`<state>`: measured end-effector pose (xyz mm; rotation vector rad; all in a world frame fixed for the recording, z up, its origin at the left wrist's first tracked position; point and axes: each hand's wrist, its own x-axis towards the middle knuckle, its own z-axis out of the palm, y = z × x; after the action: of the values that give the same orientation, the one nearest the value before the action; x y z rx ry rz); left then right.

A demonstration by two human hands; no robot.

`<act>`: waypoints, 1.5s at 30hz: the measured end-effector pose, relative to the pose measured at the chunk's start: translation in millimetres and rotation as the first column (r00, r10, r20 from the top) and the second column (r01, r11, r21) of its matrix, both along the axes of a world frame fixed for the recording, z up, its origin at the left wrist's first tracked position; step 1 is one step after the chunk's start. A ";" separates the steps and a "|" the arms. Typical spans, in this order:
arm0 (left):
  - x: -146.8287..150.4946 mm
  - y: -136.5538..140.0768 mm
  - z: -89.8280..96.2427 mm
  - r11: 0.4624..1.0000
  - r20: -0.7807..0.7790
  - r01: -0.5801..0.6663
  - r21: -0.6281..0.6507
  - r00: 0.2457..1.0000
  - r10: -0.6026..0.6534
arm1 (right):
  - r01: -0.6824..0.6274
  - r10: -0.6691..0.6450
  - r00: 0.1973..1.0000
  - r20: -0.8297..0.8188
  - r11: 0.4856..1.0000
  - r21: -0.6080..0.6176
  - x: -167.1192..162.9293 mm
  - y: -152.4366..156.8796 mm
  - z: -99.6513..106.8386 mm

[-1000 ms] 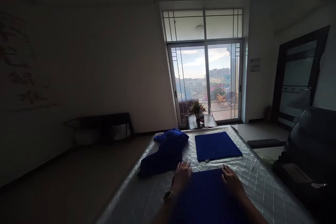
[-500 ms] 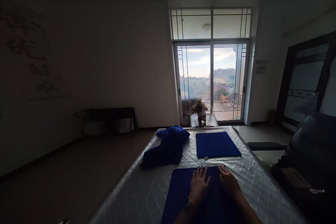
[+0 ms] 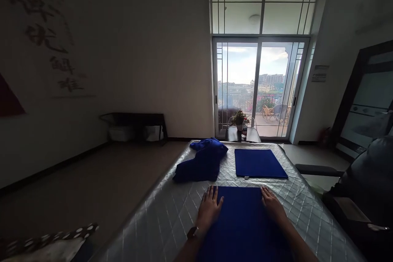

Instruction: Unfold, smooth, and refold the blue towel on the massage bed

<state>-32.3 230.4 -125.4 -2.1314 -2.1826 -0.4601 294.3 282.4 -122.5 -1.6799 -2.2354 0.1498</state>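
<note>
Head view: the near cloth (image 3: 239,221) lies at bottom centre on a silver cover (image 3: 162,217). At its 2 far corners rest the left hand (image 3: 209,206) and right hand (image 3: 272,204), palms down, fingers straight and close together, left thumb spread. Higher, right of centre, a pot (image 3: 239,127) holds a plant (image 3: 239,117) beside a bottle (image 3: 245,129), contents unclear.

From where I stand: single camera, worn on the person's head, so above and behind the fingers (image 3: 210,193). Faces forward, tipped down. Left hand (image 3: 209,208) and right hand (image 3: 272,204) near the lens, forearms (image 3: 291,233) running back toward it. Past the fingers: silver table cover (image 3: 303,213), then glass doors (image 3: 238,69), far from the lens. Wide take: wall lettering (image 3: 39,36) left of the fingers, black chair (image 3: 371,168) right.
</note>
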 end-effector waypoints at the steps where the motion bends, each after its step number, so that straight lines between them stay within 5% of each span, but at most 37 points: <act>1: 0.4 0.9 -1.1 1.000 0.000 -0.001 0.001 1.000 0.001 | 0.006 -0.006 1.000 0.018 1.000 -0.018 -0.1 -1.1 -0.9; 13: -1.7 2.4 -7.7 1.000 -0.065 -0.007 0.025 0.998 0.008 | 0.071 -0.066 0.996 0.054 0.993 -0.097 -6.0 -20.2 7.8; 18: 7.8 9.8 4.3 0.996 -0.159 -0.071 -0.050 0.985 0.062 | 0.088 -0.087 0.996 0.016 0.991 -0.105 -5.6 -21.0 8.1; 21: 46.3 15.8 17.7 0.998 -0.149 -0.065 -0.007 0.987 0.063 | 0.088 -0.089 0.996 -0.008 0.991 -0.105 -5.3 -19.8 4.9; 24: 113.4 20.4 23.4 0.987 -0.048 0.143 0.072 0.989 -0.140 | 0.084 -0.085 0.996 -0.012 0.993 -0.081 -3.4 -15.9 -4.0; 28: 197.4 26.7 14.7 0.927 0.029 0.371 0.051 0.927 -0.373 | 0.037 -0.038 0.999 0.031 0.999 0.003 2.5 -8.7 -21.2; 31: 220.3 29.8 3.8 0.920 0.088 0.389 0.053 0.916 -0.392 | 0.017 -0.019 0.999 0.048 0.999 0.036 5.5 -7.2 -26.1; 35: 195.7 27.7 -6.8 0.939 0.072 0.334 0.082 0.938 -0.340 | 0.050 -0.050 0.999 0.014 0.999 -0.021 2.6 -11.3 -16.7; 45: 47.8 13.3 -13.1 0.994 -0.155 0.097 0.040 0.984 -0.090 | 0.081 -0.085 0.995 -0.042 0.992 -0.099 -0.4 -14.8 -6.0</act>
<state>15.5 243.8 -138.6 -2.1731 -1.9785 -0.3373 294.0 267.6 -128.6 -1.7977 -2.1525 0.2790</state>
